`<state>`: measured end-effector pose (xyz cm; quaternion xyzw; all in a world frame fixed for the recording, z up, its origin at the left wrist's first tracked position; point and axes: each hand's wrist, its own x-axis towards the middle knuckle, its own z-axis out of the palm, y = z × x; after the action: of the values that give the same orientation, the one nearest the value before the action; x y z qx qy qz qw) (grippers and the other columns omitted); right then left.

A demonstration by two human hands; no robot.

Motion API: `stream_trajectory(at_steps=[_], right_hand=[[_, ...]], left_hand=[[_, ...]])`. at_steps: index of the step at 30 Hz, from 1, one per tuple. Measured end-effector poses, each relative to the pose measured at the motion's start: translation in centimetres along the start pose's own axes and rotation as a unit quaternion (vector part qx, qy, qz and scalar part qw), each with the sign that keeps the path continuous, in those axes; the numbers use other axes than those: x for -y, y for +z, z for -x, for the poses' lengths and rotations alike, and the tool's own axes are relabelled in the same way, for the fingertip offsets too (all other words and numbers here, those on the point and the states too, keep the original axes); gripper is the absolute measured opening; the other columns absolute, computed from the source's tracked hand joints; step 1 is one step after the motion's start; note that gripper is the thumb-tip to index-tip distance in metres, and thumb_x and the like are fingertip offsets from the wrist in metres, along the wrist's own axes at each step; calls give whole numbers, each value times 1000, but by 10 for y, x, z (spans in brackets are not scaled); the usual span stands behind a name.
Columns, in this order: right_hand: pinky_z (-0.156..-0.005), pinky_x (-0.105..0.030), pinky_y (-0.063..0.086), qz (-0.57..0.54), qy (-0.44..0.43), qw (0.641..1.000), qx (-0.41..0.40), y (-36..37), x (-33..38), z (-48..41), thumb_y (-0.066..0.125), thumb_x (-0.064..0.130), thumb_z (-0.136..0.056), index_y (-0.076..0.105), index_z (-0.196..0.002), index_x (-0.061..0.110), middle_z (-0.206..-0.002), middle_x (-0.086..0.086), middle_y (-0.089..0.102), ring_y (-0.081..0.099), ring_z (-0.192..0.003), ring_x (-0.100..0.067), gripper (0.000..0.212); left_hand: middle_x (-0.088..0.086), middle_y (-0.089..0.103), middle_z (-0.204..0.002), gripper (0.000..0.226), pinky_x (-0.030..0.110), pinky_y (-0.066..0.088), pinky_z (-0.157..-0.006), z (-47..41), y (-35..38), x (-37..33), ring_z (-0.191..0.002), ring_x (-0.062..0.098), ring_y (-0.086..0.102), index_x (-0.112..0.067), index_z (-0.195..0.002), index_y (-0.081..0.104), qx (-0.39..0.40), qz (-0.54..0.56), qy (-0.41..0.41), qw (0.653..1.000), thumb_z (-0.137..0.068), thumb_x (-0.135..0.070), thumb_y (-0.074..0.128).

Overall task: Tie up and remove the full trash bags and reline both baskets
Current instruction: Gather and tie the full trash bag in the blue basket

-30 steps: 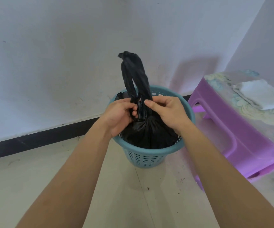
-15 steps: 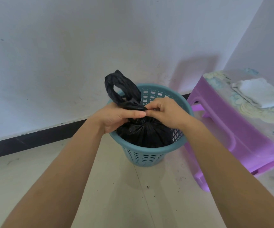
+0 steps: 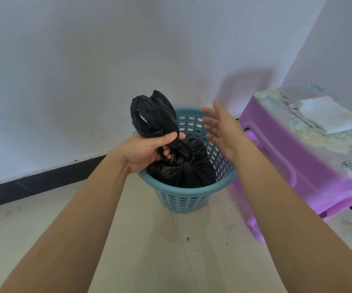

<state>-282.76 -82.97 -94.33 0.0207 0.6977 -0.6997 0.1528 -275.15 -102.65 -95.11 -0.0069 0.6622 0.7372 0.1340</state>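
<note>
black plastic trash bag (image 3: 183, 170), bunched and apparently knotted at the neck, down inside the teal basket (image 3: 192, 190). tying seemingly done; lifting out and relining left to do, with only this one basket in view. neck and loops gripped in the left hand (image 3: 145, 151), above the knot. right hand (image 3: 221, 130) empty, fingers spread wide, just beside the bag.

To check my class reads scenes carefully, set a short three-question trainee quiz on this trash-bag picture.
1. True or false: the left hand grips the black trash bag while the right hand is open.
2. The bag's bulk is: A in the teal basket, B in a sink, C on a shelf.
3. What lies on the purple stool?
Key: 1 true; 2 A; 3 a folded white cloth.
</note>
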Motion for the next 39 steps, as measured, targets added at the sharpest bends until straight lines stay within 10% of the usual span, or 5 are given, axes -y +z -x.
stream_trajectory(at_steps=[5, 8, 20, 28, 39], right_hand=[[-106, -36, 39, 82, -47, 986, 138, 23, 22, 5, 41, 80, -84, 61, -133, 24, -133, 6, 62, 54, -123, -11, 77], [-86, -26, 50, 81, -97, 985, 120, 28, 23, 5, 57, 53, -94, 73, -100, 19, -102, 4, 75, 68, -97, -7, 38], [-49, -26, 28, -543, 55, 837, 42, 21, 20, 15, 48, 31, -88, 42, -65, 14, -51, 4, 22, 29, -40, -13, 30], [-47, -25, 25, -487, 48, 867, 96, 16, 15, 23, 60, 26, -87, 33, -58, 21, -47, 6, 16, 21, -39, -11, 40], [-51, -29, 47, -189, 132, 967, 111, -3, 11, 17, 62, 10, -90, 36, -60, 21, -50, 5, 23, 37, -40, -10, 41]], left_hand=[[11, 50, -82, 28, 30, 51, -72, -3, 9, 1, -68, 16, 47, -1, -114, 70, 23, -50, -17, 998, -94, -19, 63], [5, 53, -72, 30, 30, 53, -71, -2, 8, 4, -67, 17, 53, 1, -117, 67, 12, -28, -33, 999, -95, -19, 62], [10, 76, -90, 15, 27, 60, -73, -8, 11, 9, -79, 18, 73, -13, -102, 67, -77, 200, -22, 976, -98, -21, 54], [14, 72, -82, 36, 31, 52, -77, -7, 5, 10, -75, 22, 66, -13, -79, 50, -57, 299, -33, 952, -104, -36, 37], [0, 57, -74, 54, 28, 57, -75, -8, 13, 13, -81, 18, 68, -21, -63, 29, -148, 148, 73, 975, -80, 17, 63]])
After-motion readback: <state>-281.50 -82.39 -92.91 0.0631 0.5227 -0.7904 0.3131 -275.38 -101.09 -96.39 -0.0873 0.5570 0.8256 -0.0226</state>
